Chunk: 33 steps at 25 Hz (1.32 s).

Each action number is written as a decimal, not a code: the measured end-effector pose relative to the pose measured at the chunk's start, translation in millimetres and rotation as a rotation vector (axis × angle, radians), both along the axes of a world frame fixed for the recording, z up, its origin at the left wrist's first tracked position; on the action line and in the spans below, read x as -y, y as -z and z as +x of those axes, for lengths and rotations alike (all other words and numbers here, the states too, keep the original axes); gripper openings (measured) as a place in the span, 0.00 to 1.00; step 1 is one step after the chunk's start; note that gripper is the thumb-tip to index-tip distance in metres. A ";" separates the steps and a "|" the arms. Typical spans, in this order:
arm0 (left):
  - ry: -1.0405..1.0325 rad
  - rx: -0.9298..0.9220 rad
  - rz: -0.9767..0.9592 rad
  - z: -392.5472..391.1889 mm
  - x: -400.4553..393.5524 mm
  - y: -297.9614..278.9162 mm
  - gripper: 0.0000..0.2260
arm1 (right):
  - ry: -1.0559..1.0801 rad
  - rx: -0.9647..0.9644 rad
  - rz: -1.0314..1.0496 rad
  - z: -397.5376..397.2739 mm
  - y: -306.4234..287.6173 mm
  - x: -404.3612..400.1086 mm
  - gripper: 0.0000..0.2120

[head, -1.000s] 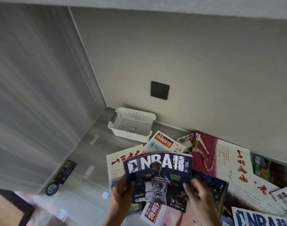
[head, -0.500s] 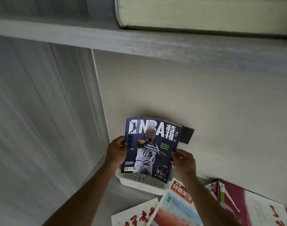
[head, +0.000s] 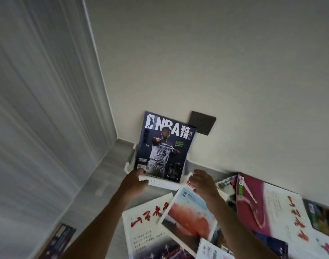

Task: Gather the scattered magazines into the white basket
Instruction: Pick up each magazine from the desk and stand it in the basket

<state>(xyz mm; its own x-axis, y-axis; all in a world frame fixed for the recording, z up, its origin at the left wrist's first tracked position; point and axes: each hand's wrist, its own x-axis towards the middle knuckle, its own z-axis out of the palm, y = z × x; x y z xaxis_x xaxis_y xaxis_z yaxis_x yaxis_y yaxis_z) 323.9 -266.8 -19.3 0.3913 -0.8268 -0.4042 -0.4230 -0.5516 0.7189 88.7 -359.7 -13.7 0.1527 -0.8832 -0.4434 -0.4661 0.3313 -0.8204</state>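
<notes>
The dark-blue NBA magazine (head: 165, 144) stands upright in the white basket (head: 163, 184), its top leaning toward the wall. My left hand (head: 134, 182) is at the basket's front left corner, its fingers pinching the magazine's lower left corner over the rim. My right hand (head: 202, 182) hovers by the basket's front right corner, fingers relaxed, apart from the magazine. Scattered magazines lie on the floor below my arms: a white one with red brush characters (head: 146, 227), one with an orange-pink cover (head: 189, 215), and a large red-and-white one (head: 268, 208).
The basket sits on the grey floor in a corner, a pale wall behind it and a streaked grey panel to the left. A dark wall socket (head: 201, 122) is just above the magazine. A dark flat object (head: 59, 240) lies at the lower left.
The NBA magazine has gone down from mid-air into the basket. My right hand has let go of its right edge; my left hand has slid to its lower corner.
</notes>
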 end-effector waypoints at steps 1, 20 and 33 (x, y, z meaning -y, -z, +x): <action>0.039 0.078 0.002 -14.6 -9.7 -1.8 0.20 | -0.031 -0.024 -0.003 -20.0 7.4 -23.5 0.15; 0.239 -0.209 -0.186 -281.3 -146.2 0.5 0.03 | -0.301 -0.357 -0.212 -288.6 50.2 -220.4 0.39; -0.003 -0.183 -0.276 -237.0 -128.9 -20.1 0.07 | -0.090 -0.064 -0.149 -227.4 21.6 -159.3 0.13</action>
<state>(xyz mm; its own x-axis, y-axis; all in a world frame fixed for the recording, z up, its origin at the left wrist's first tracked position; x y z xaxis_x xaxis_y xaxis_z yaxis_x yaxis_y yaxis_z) 86.9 -137.9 0.8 0.3356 -0.9138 -0.2286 -0.2720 -0.3263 0.9053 -138.8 -200.4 -35.3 0.2100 -0.9238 -0.3200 -0.5412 0.1628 -0.8250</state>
